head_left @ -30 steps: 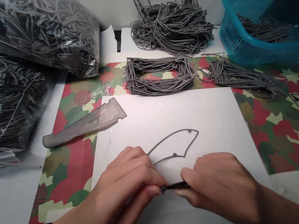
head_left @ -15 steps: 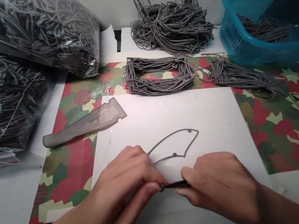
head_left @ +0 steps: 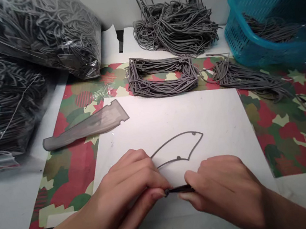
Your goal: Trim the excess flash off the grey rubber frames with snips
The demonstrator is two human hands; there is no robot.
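Checking hazards from the table's left edge: two clear plastic bags of grey cord lean toward the work area and could slump onto it if nudged. Nearer the centre, a translucent grey blade-shaped piece overlaps the edge of a white paper sheet.

The left hand and right hand each hold a narrow pinch on a short dark strip, which sits near the table's front edge. Fingers cover part of it, so pinch firmness is hard to judge. A slack grip could let the strip slip; excess pull could stretch or tear it.

A thin grey outline frame lies flat on the sheet, just beyond the fingers; a careless wrist movement could snag or shift it. At the rear right corner, a blue plastic basket sits clear of the hands.
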